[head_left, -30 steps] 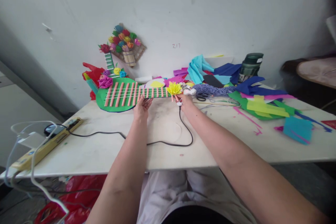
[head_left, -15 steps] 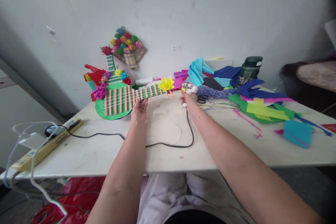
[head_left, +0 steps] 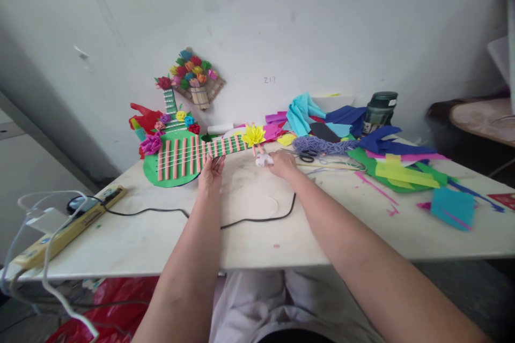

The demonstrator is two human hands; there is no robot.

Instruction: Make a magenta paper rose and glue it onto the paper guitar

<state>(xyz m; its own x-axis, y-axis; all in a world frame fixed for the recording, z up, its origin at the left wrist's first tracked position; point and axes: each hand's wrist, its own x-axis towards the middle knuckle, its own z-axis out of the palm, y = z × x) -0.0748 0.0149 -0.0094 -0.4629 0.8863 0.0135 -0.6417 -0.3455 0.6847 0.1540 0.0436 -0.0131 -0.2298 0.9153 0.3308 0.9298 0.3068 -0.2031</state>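
My left hand (head_left: 211, 172) grips the lower edge of a green paper guitar (head_left: 173, 182) where the neck meets the body. Pink paper rolls and white strings cross the guitar, and a yellow paper flower (head_left: 253, 135) sits at the end of its neck. Just right of that flower, my right hand (head_left: 282, 164) is closed around a white glue gun (head_left: 264, 159). Its grip is mostly hidden by my fingers. A black cord (head_left: 277, 219) runs across the table from below that hand.
Behind the guitar stand another flowered green guitar (head_left: 169, 101) and a paper bouquet (head_left: 197, 75). Purple yarn (head_left: 322, 146), black scissors (head_left: 307, 156), coloured paper (head_left: 406, 174) and a dark bottle (head_left: 380, 110) lie or stand to the right. A power strip (head_left: 72, 225) lies left.
My right hand has brought the glue gun left and down, from beside the yarn to just below the yellow flower. My left hand stays on the guitar. The view has shifted slightly.
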